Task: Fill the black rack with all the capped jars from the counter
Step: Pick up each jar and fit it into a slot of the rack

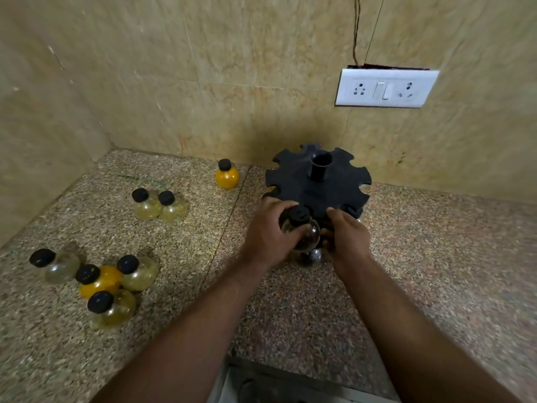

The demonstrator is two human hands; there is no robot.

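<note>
The round black rack (293,175), with notches around its rim and a central tube, stands near the back wall. At its near rim my left hand (268,231) grips a clear jar with a black cap (302,225), tilted against the rack. My right hand (347,232) rests on the rack's near edge beside that jar; its fingers are partly hidden. Another clear jar (312,255) sits low in the rack under my hands. On the counter stand an orange jar (227,175), two pale jars (158,206), and a near-left cluster of several capped jars (100,282).
The speckled granite counter (421,257) ends in a front edge at the bottom. Beige walls close off the back and left corner. A white socket plate (385,88) hangs on the back wall above the rack.
</note>
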